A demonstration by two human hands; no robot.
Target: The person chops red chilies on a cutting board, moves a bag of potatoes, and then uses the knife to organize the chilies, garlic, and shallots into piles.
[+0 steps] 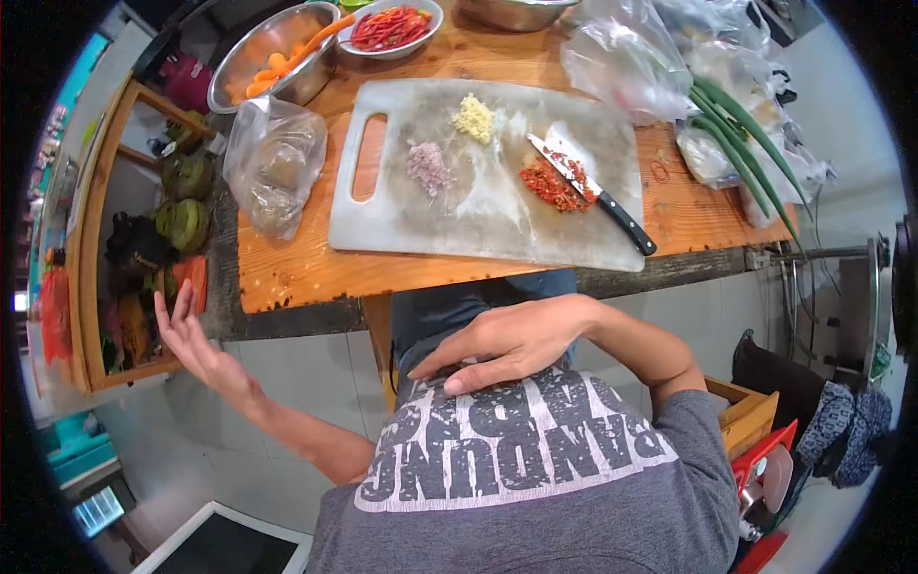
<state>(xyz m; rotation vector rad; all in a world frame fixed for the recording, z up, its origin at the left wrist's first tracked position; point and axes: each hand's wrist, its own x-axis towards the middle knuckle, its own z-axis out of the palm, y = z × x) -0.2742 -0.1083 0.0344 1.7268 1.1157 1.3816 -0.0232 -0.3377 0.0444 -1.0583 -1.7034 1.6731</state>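
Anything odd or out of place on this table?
Nothing looks damaged. Slightly untidy: the knife lies with its blade across the chopped red pile and its handle end at the right edge of the cutting board, where it might get knocked. One carrot pokes out over the metal bowl's rim.

L hand point(210, 360) out, R hand point(519, 335) prob. palm-down

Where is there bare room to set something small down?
The near left corner of the cutting board, nearer than the purple pile, is bare. So is the strip of table between the board and the table's near left edge. Crowded: the board's right side, with knife and red pile; the table's far right, with plastic bags and green stalks.
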